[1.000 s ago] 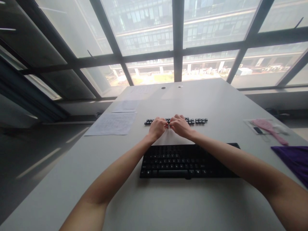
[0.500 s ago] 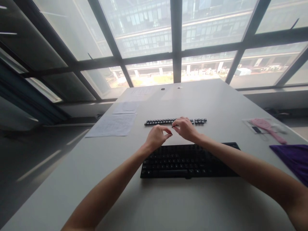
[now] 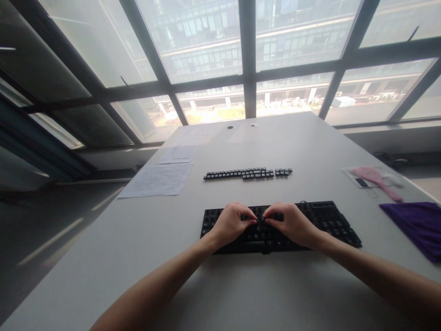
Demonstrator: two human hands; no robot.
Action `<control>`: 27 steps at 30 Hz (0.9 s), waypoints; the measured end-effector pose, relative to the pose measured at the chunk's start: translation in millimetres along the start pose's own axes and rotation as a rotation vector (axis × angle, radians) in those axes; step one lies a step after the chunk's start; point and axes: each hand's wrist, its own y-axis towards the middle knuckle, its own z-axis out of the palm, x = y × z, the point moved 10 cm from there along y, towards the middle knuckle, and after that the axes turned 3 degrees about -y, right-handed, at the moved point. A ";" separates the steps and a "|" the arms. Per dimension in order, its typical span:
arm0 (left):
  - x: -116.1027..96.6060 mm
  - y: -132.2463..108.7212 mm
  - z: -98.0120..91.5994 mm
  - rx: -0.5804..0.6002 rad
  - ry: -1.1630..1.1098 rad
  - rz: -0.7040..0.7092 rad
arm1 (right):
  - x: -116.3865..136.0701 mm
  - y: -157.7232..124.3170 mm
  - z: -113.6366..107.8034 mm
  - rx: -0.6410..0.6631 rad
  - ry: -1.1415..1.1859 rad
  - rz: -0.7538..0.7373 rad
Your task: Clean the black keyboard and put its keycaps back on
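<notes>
A black keyboard (image 3: 336, 218) lies on the table in front of me, and both hands are over its main key area. My left hand (image 3: 230, 225) is closed in a pinch, thumb against forefinger, on a small dark keycap (image 3: 257, 221) just above the keys. Facing it, my right hand (image 3: 292, 224) pinches another keycap (image 3: 263, 218) close to the keyboard surface. The fingers partly hide both caps and the keys beneath. Beyond the keyboard, several loose black keycaps (image 3: 257, 174) stand in rows, with a small separate group (image 3: 283, 172) at their right end.
Printed sheets of paper (image 3: 156, 180) lie on the white table (image 3: 213, 294) at the left. On the right are a pink handled object (image 3: 374, 177), a clear plastic bag (image 3: 351, 174) and a purple cloth (image 3: 413, 225). Large windows (image 3: 210, 46) rise behind the table.
Both hands have come back from the loose keycap rows to the keyboard, each still pinching. The rows now show uncovered. The view has shifted slightly.
</notes>
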 end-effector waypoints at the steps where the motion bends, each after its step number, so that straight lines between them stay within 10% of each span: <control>1: -0.9 -0.5 1.2 -0.001 0.010 0.017 | -0.1 0.6 1.4 0.003 -0.001 0.000; 27: -36.7 -21.6 18.2 0.038 0.416 0.354 | 40.0 -11.0 20.0 0.061 -0.336 -0.367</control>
